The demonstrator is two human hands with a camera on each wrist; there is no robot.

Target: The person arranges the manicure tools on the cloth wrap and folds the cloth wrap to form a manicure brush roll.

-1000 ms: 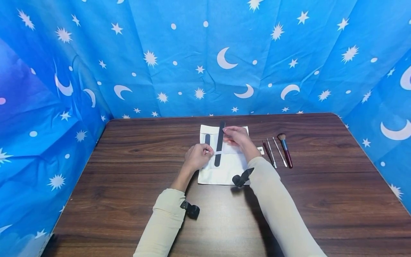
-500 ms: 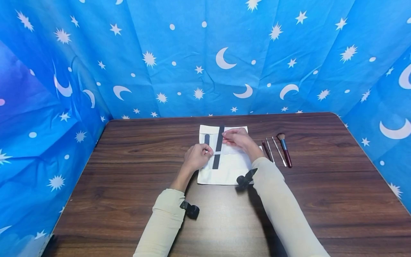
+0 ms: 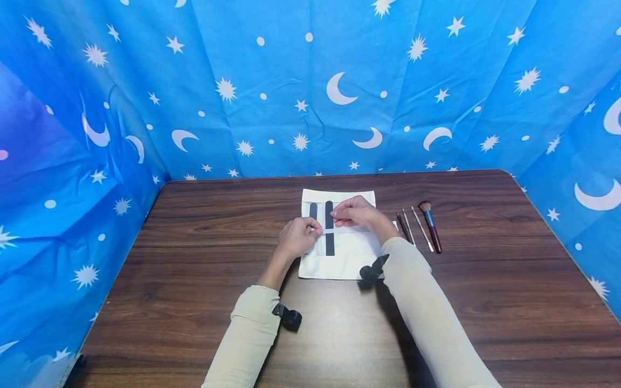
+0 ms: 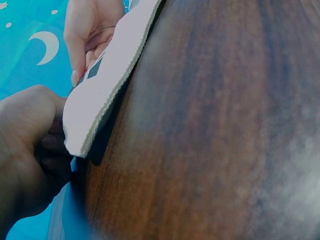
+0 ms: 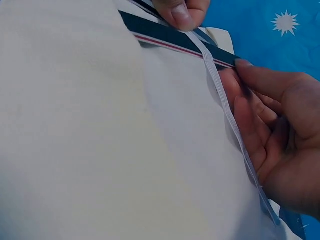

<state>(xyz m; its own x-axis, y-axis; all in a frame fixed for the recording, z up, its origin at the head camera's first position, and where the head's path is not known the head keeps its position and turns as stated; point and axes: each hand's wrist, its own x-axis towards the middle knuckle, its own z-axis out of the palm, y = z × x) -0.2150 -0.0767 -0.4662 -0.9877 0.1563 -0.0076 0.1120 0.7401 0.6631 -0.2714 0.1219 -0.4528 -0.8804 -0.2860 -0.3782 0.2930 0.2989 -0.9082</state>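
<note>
A cream cloth pouch [image 3: 354, 245] lies spread on the table. Across it runs a thin white elastic band [image 5: 215, 75], which my left hand [image 3: 297, 236] pinches and lifts between thumb and finger. Under that band passes a black nail file [image 3: 330, 243], its lower end hidden in the pouch's bottom pocket. My right hand [image 3: 356, 211] pinches this file by the edge near its upper part; the right wrist view shows its red and white layered side. Left of it, a second dark nail file [image 3: 313, 209] lies on the pouch, partly covered by my left hand.
To the right of the pouch lie a makeup brush [image 3: 431, 226], a thin metal tool [image 3: 422, 229] and a couple more slim tools [image 3: 406, 225]. The brown wooden table [image 3: 204, 242] meets a blue star-patterned cloth [image 3: 271, 108] behind.
The nail file has slid down toward me, its rounded lower end going into the bottom pocket, and has straightened upright. My right hand has shifted slightly down; my left hand stays put.
</note>
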